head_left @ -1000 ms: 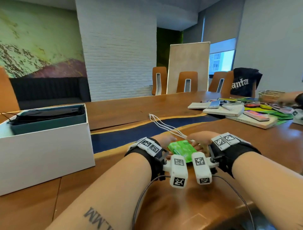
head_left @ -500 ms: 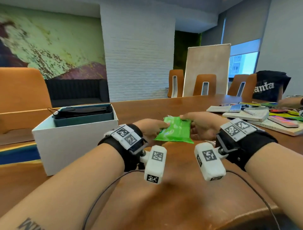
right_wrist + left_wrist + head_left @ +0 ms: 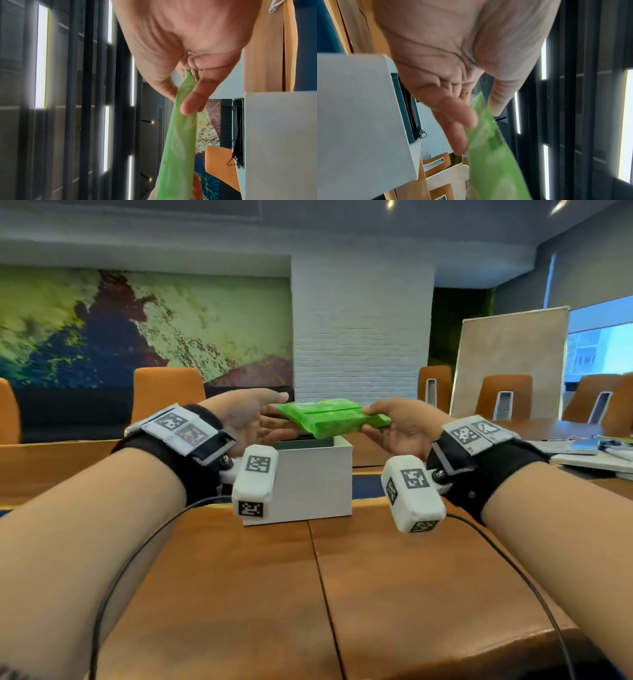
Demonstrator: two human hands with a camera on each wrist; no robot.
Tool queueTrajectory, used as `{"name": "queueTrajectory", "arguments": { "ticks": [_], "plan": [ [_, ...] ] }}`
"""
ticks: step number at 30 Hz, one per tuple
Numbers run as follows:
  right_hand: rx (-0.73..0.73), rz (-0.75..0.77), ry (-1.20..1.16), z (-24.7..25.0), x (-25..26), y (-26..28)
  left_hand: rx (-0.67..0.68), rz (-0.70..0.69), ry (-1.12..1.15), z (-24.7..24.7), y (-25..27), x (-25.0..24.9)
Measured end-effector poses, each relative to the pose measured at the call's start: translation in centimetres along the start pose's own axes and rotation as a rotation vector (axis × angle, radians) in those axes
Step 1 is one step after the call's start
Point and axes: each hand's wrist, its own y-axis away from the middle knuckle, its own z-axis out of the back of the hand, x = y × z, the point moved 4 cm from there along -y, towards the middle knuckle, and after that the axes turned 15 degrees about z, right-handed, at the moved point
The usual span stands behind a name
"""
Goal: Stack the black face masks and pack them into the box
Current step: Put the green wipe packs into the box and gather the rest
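A green flat packet [image 3: 329,417] hangs level over the open top of the white box [image 3: 308,484]. My left hand [image 3: 281,412] holds its left end, fingers underneath and thumb above. My right hand [image 3: 373,416] pinches its right end between thumb and fingers. In the left wrist view the packet [image 3: 493,155] runs away from my fingers [image 3: 458,121] beside the box wall [image 3: 359,115]. In the right wrist view the packet [image 3: 178,142] is seen edge-on. Black masks [image 3: 238,135] lie in the box [image 3: 278,135], their black ear loops [image 3: 419,132] hanging at its rim.
The box stands on a long wooden table [image 3: 394,577]. Books and papers [image 3: 596,453] lie at the table's right end. Orange chairs [image 3: 168,392] line the far side, and a pale board [image 3: 510,361] leans behind them. A white cord [image 3: 274,5] lies on the table.
Both hands have lifted the green packet off the table and carried it left, from beside the box to above its open top. My view has turned left with it.
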Motion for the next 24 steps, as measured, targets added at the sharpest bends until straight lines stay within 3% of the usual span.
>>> {"name": "queueTrajectory", "arguments": {
  "ticks": [4, 9, 14, 19, 24],
  "plan": [
    [-0.058, 0.026, -0.030, -1.6, -0.8, 0.4, -0.044, -0.056, 0.033, 1.3, 0.7, 1.3],
    [-0.010, 0.034, 0.016, -4.1, -1.1, -0.7, -0.134, -0.083, 0.124, 2.1, -0.4, 1.2],
    [0.089, 0.024, 0.451, -5.1, -2.5, -4.6, -0.244, -0.101, 0.074, 4.2, -3.8, -0.2],
    [0.204, 0.089, 0.809, -6.1, -4.2, -10.8, -0.351, -0.027, -0.118, 6.7, -9.2, -3.0],
    [0.345, -0.171, 1.028, -6.2, -7.2, -14.8, -0.418, 0.131, -0.622, 7.9, -14.2, -3.8]
  ]
}}
